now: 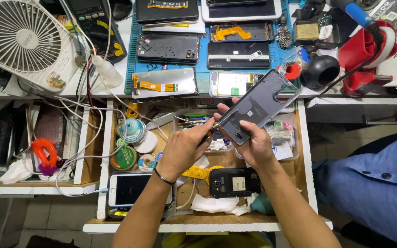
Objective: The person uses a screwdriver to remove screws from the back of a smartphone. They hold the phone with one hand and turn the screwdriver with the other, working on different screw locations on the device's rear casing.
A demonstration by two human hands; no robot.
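Observation:
My right hand (253, 144) holds a dark grey phone back panel (258, 105) tilted up over an open wooden drawer (104, 151). Its camera cut-out points to the upper right. My left hand (182, 149) grips a thin screwdriver (211, 127), its tip touching the panel's lower left edge. A black band circles my left wrist. Below my hands in the drawer lie a small black phone (234, 182) face down and a white-framed phone (127, 188).
On the bench above lie several opened phones and screens on a blue mat (203, 69). A white fan (21, 39) stands at the far left, a red tool stand (366, 59) at the right. Solder spools (132, 131) fill the drawer's left. Another person's blue sleeve (373, 183) is at the right.

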